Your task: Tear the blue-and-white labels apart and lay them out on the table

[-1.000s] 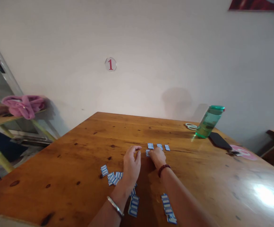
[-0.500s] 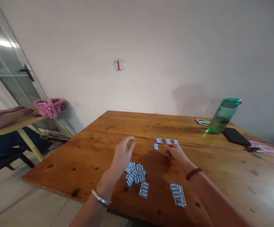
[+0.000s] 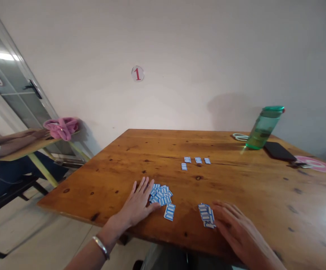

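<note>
My left hand [image 3: 137, 202] lies with fingers spread at the left side of a heap of small blue-and-white printed cards [image 3: 160, 194], the thumb along its near edge. One separate card [image 3: 169, 212] lies just in front of the heap. My right hand [image 3: 233, 225] is at the right side of a small overlapping stack of the same cards [image 3: 206, 215]. Its fingers are stretched out and hold nothing that I can see; the fingertips reach the stack's edge. Farther off, several small cards [image 3: 198, 160] lie in a short row, with another card [image 3: 184, 166] just before its left end.
On the wooden table [image 3: 95, 168], a green bottle [image 3: 265, 127], a black phone-like slab [image 3: 279, 150], a pale cable [image 3: 240, 137] and a pink round mat [image 3: 316, 164] are at the back right. A person's arms [image 3: 19, 140] rest on another table, by a pink fluffy thing [image 3: 63, 128].
My left hand has come down and spread beside the heap. My right hand has drawn back from near the far row to the near stack. The view has shifted slightly.
</note>
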Demonstrator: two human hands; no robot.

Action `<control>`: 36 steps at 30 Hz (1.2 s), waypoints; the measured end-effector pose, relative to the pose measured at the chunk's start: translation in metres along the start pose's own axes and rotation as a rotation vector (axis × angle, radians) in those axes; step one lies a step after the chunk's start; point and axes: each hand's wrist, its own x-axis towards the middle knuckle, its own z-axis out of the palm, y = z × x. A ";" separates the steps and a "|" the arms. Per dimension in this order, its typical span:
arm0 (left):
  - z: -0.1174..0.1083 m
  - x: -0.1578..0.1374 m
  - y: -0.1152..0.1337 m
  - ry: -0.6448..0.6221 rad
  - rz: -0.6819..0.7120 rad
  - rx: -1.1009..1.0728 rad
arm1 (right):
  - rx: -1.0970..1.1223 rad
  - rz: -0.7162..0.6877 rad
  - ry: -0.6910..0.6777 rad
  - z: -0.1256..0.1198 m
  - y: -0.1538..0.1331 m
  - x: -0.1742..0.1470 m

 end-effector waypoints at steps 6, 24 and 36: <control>0.003 -0.004 0.033 -0.004 0.016 0.012 | -0.085 -0.042 -0.122 0.006 -0.006 0.002; 0.022 -0.010 0.083 0.127 0.003 0.006 | -0.158 -0.088 -0.213 0.007 -0.028 0.008; 0.019 -0.015 0.093 0.208 -0.028 -0.197 | -0.045 -0.049 -0.056 0.009 -0.012 0.009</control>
